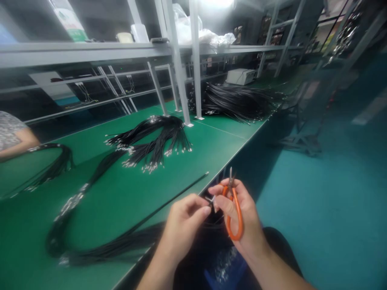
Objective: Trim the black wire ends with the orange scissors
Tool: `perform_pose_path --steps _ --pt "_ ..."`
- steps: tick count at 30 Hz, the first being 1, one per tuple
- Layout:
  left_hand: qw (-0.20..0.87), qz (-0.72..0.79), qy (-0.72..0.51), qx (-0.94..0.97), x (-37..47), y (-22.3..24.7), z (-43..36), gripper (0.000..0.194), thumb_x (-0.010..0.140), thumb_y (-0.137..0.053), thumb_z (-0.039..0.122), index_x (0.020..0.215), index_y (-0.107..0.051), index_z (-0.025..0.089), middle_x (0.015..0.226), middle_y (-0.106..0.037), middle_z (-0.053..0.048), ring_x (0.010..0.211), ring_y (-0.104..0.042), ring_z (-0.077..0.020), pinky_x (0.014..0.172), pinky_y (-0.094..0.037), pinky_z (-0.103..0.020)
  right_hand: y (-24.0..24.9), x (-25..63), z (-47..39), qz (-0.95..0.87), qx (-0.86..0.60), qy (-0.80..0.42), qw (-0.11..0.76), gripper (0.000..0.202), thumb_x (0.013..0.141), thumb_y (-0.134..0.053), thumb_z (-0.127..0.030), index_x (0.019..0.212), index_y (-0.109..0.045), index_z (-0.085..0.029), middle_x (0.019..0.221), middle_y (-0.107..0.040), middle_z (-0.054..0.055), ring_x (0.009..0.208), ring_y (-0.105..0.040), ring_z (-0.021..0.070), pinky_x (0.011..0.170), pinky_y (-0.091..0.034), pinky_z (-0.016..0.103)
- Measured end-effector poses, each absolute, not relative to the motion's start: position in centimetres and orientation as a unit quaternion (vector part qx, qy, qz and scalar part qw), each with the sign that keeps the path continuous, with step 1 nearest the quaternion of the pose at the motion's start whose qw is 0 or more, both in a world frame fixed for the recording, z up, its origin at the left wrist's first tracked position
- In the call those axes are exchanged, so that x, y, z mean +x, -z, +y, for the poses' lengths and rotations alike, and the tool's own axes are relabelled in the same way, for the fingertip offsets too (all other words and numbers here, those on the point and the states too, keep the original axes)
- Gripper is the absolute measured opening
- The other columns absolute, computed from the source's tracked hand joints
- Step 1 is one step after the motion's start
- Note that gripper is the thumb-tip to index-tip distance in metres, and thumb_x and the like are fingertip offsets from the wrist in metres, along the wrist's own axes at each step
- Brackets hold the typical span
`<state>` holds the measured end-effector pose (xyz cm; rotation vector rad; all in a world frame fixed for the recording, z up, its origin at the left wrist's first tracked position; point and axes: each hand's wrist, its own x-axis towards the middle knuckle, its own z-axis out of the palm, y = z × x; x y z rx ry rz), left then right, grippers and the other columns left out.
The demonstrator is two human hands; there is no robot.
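Note:
Past the front edge of the green table, my left hand [189,219] pinches the end of a black cable [211,204]. Close beside it on the right, my right hand [243,205] holds orange-handled scissors [238,213], their blades pointing up and away. The thumb and fingers of my right hand also touch the small, pale cable end between the hands. A long bundle of black cables [117,243] curves over the table at the left and runs behind my left wrist. One single cable [169,206] lies apart, its tip near the table edge.
Further back on the green table [211,145] lie a fanned cable bunch [157,141] and a large cable pile [238,98]. White posts [181,80] carry a shelf [90,52]. A person's arm [27,139] rests at the far left by more cables [57,165].

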<state>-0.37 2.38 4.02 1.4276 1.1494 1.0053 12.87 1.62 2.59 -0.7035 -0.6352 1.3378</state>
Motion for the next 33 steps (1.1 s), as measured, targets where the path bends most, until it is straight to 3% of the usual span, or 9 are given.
perform_pose_path --steps 3,11,17,22,27,31,33 --pt "0.505 0.476 -0.429 0.578 -0.3 -4.2 2.1 0.011 0.076 -0.068 0.024 0.069 -0.065 0.015 0.069 -0.066 -0.001 0.066 -0.057 -0.0148 0.063 -0.042 -0.023 -3.0 12.3 1.5 -0.272 -0.316 -0.594 0.688 0.026 0.074 -0.070 -0.012 0.090 -0.051 -0.023 0.072 -0.061 -0.006 0.061 -0.052 0.0082 0.062 -0.044 0.020" --pt "0.552 0.447 -0.452 0.540 -0.5 -4.3 1.6 0.014 0.077 -0.067 0.024 0.067 -0.064 0.014 0.072 -0.069 -0.003 0.068 -0.059 -0.0148 0.065 -0.043 -0.023 -2.2 11.8 0.8 -0.292 -0.337 -0.588 0.674 0.026 0.075 -0.067 -0.013 0.090 -0.050 -0.024 0.070 -0.060 -0.006 0.060 -0.054 0.0091 0.061 -0.046 0.022" --pt "0.528 0.480 -0.451 0.536 -0.9 -4.2 1.8 0.018 0.074 -0.070 0.027 0.064 -0.061 0.015 0.059 -0.057 0.002 0.056 -0.047 -0.0097 0.057 -0.038 -0.020 -2.8 11.9 0.6 -0.336 -0.406 -0.468 0.709 0.025 0.073 -0.069 -0.016 0.091 -0.054 -0.026 0.081 -0.065 -0.002 0.074 -0.061 0.0133 0.068 -0.050 0.025" --pt "0.520 0.479 -0.445 0.549 -1.0 -4.1 1.5 0.016 0.076 -0.067 0.026 0.067 -0.062 0.014 0.063 -0.058 0.001 0.061 -0.048 -0.0111 0.060 -0.038 -0.021 -2.7 11.5 0.5 -0.435 -0.445 -0.397 0.675 0.021 0.075 -0.067 -0.014 0.088 -0.056 -0.027 0.082 -0.067 -0.001 0.076 -0.065 0.0163 0.067 -0.053 0.028" --pt "0.512 0.489 -0.432 0.559 -1.0 -4.0 1.2 0.018 0.078 -0.066 0.027 0.065 -0.060 0.016 0.062 -0.059 0.001 0.060 -0.051 -0.0117 0.059 -0.040 -0.021 -0.8 11.5 0.3 -0.573 -0.465 -0.163 0.655 0.035 0.075 -0.065 -0.005 0.098 -0.057 -0.031 0.082 -0.068 -0.001 0.077 -0.066 0.0185 0.069 -0.052 0.031" --pt "0.371 0.521 -0.427 0.639 -1.1 -3.9 0.9 0.009 0.084 -0.058 0.024 0.083 -0.067 0.020 0.073 -0.066 -0.001 0.068 -0.060 -0.0154 0.065 -0.045 -0.023 -0.2 11.8 0.6 -0.644 -0.417 -0.069 0.638 0.055 0.071 -0.064 0.003 0.111 -0.055 -0.033 0.085 -0.068 0.000 0.076 -0.066 0.0207 0.070 -0.053 0.036" --pt "0.228 0.526 -0.438 0.692 -1.1 -3.9 0.8 0.022 0.085 -0.054 0.017 0.102 -0.067 0.022 0.090 -0.069 -0.005 0.080 -0.064 -0.0178 0.072 -0.047 -0.025 -0.2 11.8 0.7 -0.646 -0.410 -0.069 0.640 0.060 0.070 -0.063 0.005 0.114 -0.054 -0.034 0.086 -0.068 0.000 0.076 -0.065 0.0209 0.070 -0.053 0.037"
